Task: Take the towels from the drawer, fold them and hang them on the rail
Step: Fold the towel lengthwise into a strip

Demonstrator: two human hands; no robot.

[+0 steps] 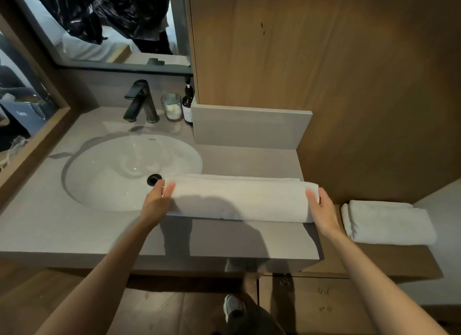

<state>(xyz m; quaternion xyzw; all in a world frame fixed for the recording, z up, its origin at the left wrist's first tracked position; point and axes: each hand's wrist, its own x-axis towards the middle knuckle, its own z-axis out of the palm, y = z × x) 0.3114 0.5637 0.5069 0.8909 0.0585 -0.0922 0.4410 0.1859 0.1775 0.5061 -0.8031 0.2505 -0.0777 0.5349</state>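
A long white towel [239, 197], folded into a thick band, lies across the grey counter [74, 230] to the right of the sink, its left end reaching over the basin's rim. My left hand [156, 202] grips the towel's left end with fingers curled over the fold. My right hand [321, 210] holds the right end, fingers wrapped over its edge. A second folded white towel [389, 222] rests on the lower wooden ledge at the right. No rail is in view.
A white oval sink [112, 170] is set in the counter, with a black tap [141, 102], a glass [171, 106] and a dark pump bottle [187, 105] behind it. A wooden wall panel [324, 60] rises behind the towel. A mirror [112, 23] hangs above the tap.
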